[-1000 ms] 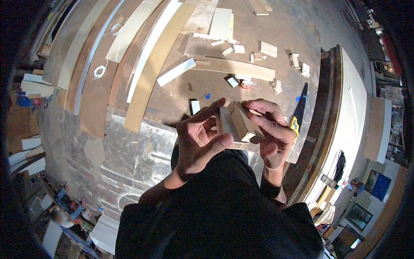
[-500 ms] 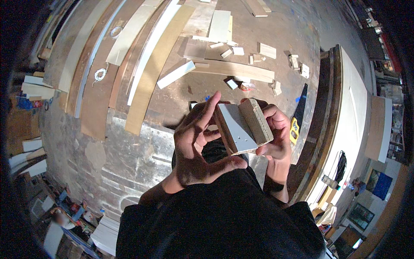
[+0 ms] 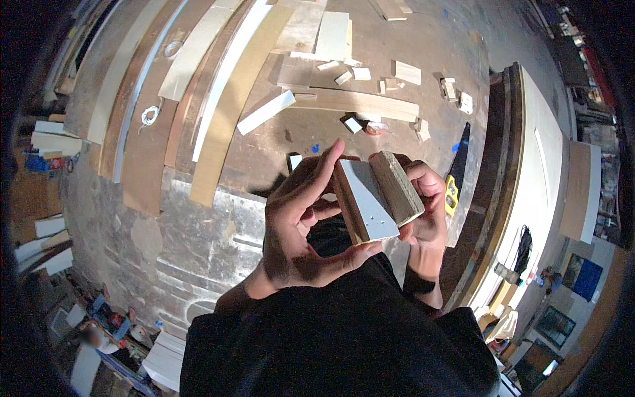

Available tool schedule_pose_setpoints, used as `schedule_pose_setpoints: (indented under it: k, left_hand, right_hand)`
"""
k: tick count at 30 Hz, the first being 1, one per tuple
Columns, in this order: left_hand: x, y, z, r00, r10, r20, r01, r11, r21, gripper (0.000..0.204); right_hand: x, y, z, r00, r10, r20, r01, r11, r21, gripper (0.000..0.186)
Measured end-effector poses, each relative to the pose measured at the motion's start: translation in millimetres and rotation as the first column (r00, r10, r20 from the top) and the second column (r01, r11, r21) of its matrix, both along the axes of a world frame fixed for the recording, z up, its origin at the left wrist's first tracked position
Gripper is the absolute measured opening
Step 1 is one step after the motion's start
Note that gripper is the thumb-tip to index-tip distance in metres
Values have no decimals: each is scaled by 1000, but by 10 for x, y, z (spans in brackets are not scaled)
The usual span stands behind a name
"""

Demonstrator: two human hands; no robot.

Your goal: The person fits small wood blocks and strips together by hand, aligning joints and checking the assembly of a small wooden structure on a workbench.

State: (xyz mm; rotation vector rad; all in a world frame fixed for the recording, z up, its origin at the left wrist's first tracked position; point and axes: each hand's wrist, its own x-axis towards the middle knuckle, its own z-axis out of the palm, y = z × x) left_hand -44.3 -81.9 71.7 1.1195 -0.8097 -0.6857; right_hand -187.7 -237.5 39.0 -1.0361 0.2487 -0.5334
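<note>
Low in the middle of the view, my left hand is closed round a short board with a white face, brown side and small dark holes, its thumb at the board's lower edge. My right hand grips a rough particle-board offcut that lies along the white face's right side, tilted over it. Whether the two pieces are fixed together I cannot tell. Beyond my right hand, a saw with a yellow handle lies on the worktable.
Long strips lie at the left of the table with a white cord coil. Several small wood blocks are scattered at the back. A large white panel stands along the right. Another person is at the lower left.
The two pieces have been turned, so the white face now faces up. The offcut has shifted slightly right and down. My left thumb has moved lower, along the board's near edge.
</note>
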Motion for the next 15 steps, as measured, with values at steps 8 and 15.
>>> schedule_pose_setpoints:
  k: [8, 15]
  left_hand:
    - [-35, 23, 17, 995, -12, -96, 16, 999, 37, 104]
    - [-55, 37, -18, 990, -7, -139, 11, 1000, 25, 104]
  right_hand:
    - [-41, -1, 26, 1000, 5, 7, -4, 1000, -31, 76]
    - [-61, 51, 42, 999, -28, -22, 27, 999, -33, 79]
